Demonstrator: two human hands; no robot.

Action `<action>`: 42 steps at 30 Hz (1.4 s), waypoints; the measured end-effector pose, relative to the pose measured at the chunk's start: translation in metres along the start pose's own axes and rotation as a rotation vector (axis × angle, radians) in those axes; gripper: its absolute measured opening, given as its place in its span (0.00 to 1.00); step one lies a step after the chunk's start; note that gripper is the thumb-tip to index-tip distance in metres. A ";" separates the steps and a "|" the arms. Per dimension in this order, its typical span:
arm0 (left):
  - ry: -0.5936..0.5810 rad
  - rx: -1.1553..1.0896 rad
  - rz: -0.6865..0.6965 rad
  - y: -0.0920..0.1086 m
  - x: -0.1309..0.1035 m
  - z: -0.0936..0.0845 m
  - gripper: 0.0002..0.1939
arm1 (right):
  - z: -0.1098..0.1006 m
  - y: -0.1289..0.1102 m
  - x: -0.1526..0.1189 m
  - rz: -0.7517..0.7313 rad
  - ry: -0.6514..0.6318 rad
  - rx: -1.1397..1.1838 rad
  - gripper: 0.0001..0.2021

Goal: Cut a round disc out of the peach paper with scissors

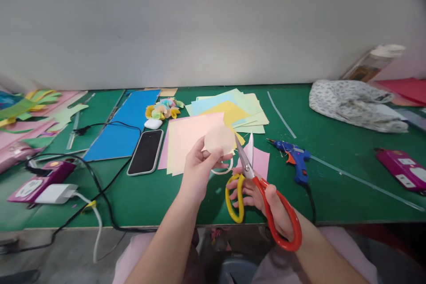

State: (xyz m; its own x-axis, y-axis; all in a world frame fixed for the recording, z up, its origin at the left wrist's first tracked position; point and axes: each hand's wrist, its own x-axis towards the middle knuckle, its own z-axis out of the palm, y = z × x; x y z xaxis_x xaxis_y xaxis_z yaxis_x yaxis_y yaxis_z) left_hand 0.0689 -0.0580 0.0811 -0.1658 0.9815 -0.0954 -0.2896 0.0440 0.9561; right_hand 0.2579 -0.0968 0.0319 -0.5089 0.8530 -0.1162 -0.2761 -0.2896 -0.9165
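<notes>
My left hand (199, 166) pinches a round cream paper disc (219, 138) above the stacked sheets. Just below the disc, a thin pale ring (223, 171) shows by my left fingertips. In my right hand (262, 199) are scissors (246, 166) with one red and one yellow handle loop. The blades stand apart, pointing up, close to the disc's right edge. Pink and cream sheets (186, 137) lie behind my left hand. Green, blue and yellow sheets (246, 106) are fanned out farther back.
A phone (145, 152), a blue board (124, 120) and paper flowers (164, 109) lie left. A blue glue gun (294, 156) with a clear stick lies right, near a patterned cloth (353, 105). Cables, a purple power strip (41, 182) and paper scraps (36, 111) occupy the far left.
</notes>
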 end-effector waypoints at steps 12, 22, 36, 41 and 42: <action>-0.104 0.095 0.086 -0.006 -0.020 0.013 0.21 | 0.000 0.006 -0.005 -0.211 0.226 -0.328 0.48; -0.020 0.195 0.217 0.000 -0.033 0.018 0.18 | 0.007 -0.007 -0.009 -0.174 0.201 -0.446 0.51; 0.035 0.119 0.218 -0.004 -0.033 0.024 0.17 | 0.005 -0.002 -0.013 -0.185 0.234 -0.400 0.49; 0.044 0.126 0.222 -0.005 -0.034 0.027 0.17 | 0.005 -0.001 -0.013 -0.200 0.205 -0.403 0.48; 0.038 0.127 0.218 -0.005 -0.035 0.028 0.16 | 0.005 -0.001 -0.013 -0.210 0.204 -0.408 0.47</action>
State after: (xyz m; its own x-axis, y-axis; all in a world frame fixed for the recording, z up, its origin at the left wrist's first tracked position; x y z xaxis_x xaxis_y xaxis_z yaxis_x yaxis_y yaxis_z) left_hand 0.1024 -0.0872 0.0875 -0.2472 0.9629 0.1086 -0.1226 -0.1423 0.9822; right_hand 0.2608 -0.1094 0.0357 -0.2957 0.9539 0.0522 0.0064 0.0567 -0.9984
